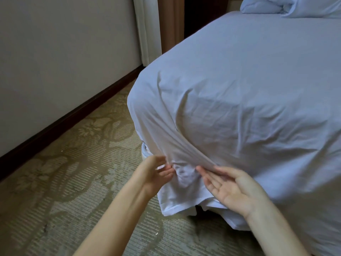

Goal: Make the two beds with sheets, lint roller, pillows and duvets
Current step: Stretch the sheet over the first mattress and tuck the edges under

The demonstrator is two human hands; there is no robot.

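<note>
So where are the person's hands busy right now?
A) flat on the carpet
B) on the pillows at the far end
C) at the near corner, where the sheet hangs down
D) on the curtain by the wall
C: the left hand and the right hand both meet the sheet where it drapes down at the near corner; the pillows lie untouched at the far end.

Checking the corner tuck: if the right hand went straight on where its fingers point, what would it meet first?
Probably the sheet, hanging just ahead of the right hand; depth is unclear.
</note>
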